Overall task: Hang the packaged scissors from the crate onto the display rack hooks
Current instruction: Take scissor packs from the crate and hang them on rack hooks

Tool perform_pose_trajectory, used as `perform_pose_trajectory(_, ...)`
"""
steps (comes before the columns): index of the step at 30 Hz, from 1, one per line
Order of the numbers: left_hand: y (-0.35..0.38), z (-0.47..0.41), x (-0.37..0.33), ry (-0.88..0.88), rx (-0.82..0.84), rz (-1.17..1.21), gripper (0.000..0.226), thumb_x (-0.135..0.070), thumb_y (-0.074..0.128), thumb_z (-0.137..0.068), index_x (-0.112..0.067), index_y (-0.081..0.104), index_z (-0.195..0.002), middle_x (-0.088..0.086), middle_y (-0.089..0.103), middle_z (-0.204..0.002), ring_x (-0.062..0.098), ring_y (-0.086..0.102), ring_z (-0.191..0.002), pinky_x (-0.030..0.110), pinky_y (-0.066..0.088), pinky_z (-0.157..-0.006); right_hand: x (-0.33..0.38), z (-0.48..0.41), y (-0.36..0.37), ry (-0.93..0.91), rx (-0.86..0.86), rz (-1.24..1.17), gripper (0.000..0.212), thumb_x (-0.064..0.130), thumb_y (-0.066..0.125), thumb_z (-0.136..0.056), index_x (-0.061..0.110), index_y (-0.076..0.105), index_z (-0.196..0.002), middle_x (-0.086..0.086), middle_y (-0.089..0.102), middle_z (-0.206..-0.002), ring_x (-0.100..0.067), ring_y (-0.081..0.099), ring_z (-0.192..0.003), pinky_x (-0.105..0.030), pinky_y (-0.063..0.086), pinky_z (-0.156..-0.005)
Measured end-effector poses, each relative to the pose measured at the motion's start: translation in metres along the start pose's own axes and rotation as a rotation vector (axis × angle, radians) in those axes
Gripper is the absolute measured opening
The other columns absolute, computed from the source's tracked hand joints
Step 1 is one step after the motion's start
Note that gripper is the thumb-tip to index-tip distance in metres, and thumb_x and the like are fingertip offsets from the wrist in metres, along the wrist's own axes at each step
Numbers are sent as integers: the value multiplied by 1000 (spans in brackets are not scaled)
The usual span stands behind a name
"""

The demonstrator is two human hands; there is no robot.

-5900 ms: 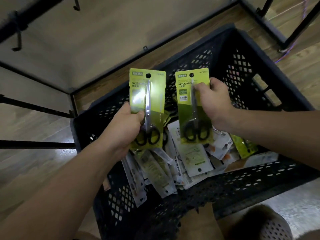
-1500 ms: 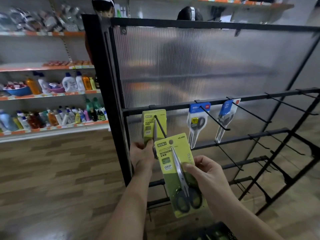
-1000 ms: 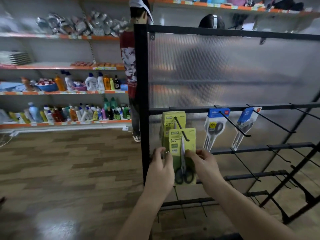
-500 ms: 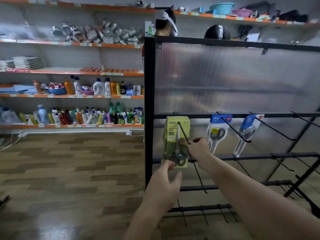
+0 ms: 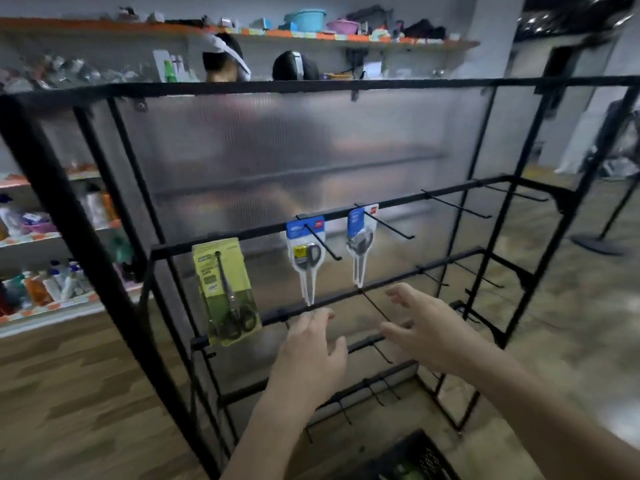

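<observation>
Green scissors packs (image 5: 227, 291) hang stacked on the leftmost hook of the black display rack (image 5: 398, 200). Two blue-carded scissors packs (image 5: 306, 254) (image 5: 361, 242) hang on the hooks to their right. My left hand (image 5: 310, 355) and my right hand (image 5: 424, 327) float in front of the lower bars, fingers spread and relaxed, holding nothing. Both are below and right of the green packs, apart from them. A corner of the black crate (image 5: 415, 457) shows at the bottom edge.
Several bare hooks (image 5: 457, 206) stick out toward me along the rack's bars. A frosted panel (image 5: 294, 150) backs the rack; two people's heads show above it. Store shelves (image 5: 52, 237) with bottles stand at the left over a wooden floor.
Both hands have let go of the green pack, which now hangs on the left hook, and have drawn back down and to the right. The view has swung right and tilted.
</observation>
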State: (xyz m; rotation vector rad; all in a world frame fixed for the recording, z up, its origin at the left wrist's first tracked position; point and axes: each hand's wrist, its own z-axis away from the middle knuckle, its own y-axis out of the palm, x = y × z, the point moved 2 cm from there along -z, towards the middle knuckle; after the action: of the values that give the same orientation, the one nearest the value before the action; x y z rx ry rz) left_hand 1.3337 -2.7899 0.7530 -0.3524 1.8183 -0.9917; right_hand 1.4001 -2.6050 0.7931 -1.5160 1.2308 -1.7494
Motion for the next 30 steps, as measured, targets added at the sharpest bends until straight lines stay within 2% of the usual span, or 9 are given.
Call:
perform_pose_trajectory(4,47,-3,-58,76,20,-28,42,-41,51,-104,-35,42,-145,-15,45,-141,2,44,-116,21,37,-94,-61,46,-31,75,-6,49,67,49,61,-96,31,34,-154,9,47,-151,-10,46,-136,-24,41,-105)
perform_pose_trajectory(7,83,2,-100,112,58,-84,43,-40,52,-103,-33,44,-145,-13,47,-141,7,47,-127,25,40,-103,-108,77,-49,103,8,69,67,49,57,-98,29,30,-156,6,45,-152,-13,48,-133,-27,43,-105)
perform_pose_trajectory(10,118,11,-137,127,115,-111,45,-40,53,-103,-31,43,-147,-12,47,-143,9,49,-128,29,43,-107,-153,106,-62,138,41,69,68,50,56,-98,28,29,-157,5,45,-151,-15,47,-134,-29,42,-106)
perform_pose_trajectory(14,151,31,-175,142,149,-152,47,-40,52,-104,-31,42,-149,-17,43,-146,6,48,-130,25,43,-105,-201,132,-76,126,87,79,68,51,55,-98,29,29,-156,6,45,-152,-15,45,-137,-32,42,-111)
perform_pose_trajectory(18,172,52,-189,74,193,-179,45,-42,50,-104,-33,42,-147,-16,43,-145,10,52,-125,34,49,-103,-232,144,-78,117,129,93,66,53,55,-97,27,33,-153,2,49,-148,-21,48,-133,-35,45,-107)
perform_pose_trajectory(21,181,65,-194,47,219,-225,41,-41,50,-104,-34,43,-144,-14,45,-144,12,56,-117,35,51,-97,-243,148,-71,101,167,94,60,52,55,-97,24,39,-147,0,53,-144,-24,53,-129,-40,48,-104)
perform_pose_trajectory(26,192,75,-184,30,263,-316,43,-42,49,-104,-33,42,-146,-16,43,-148,13,53,-128,30,44,-101,-249,146,-46,69,224,75,67,48,56,-97,22,33,-154,-4,49,-150,-25,51,-133,-42,46,-107)
perform_pose_trajectory(30,199,75,-162,12,332,-356,45,-42,49,-103,-32,43,-146,-14,44,-148,14,52,-128,31,44,-102,-252,138,-17,79,277,80,65,52,56,-96,23,35,-150,-4,52,-146,-27,55,-129,-43,49,-102)
